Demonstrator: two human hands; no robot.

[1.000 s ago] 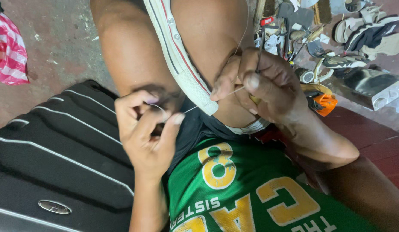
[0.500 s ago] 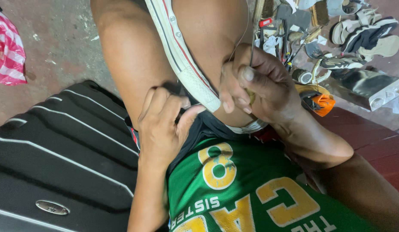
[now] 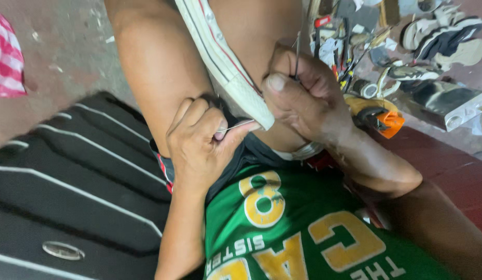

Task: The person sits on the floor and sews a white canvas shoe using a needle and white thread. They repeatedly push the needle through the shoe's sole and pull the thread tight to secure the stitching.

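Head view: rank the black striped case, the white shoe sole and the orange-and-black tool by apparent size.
1. Black striped case, far the largest, though nearest the camera.
2. White shoe sole, a long strip held between the knees.
3. Orange-and-black tool, smallest, though farther away and partly hidden.

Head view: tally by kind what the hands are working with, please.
Hands: 2, left hand and right hand
white sneaker: 1
pale thread, pinched by the left: 1
dark strand, rising from the right fist: 1
Total: 5
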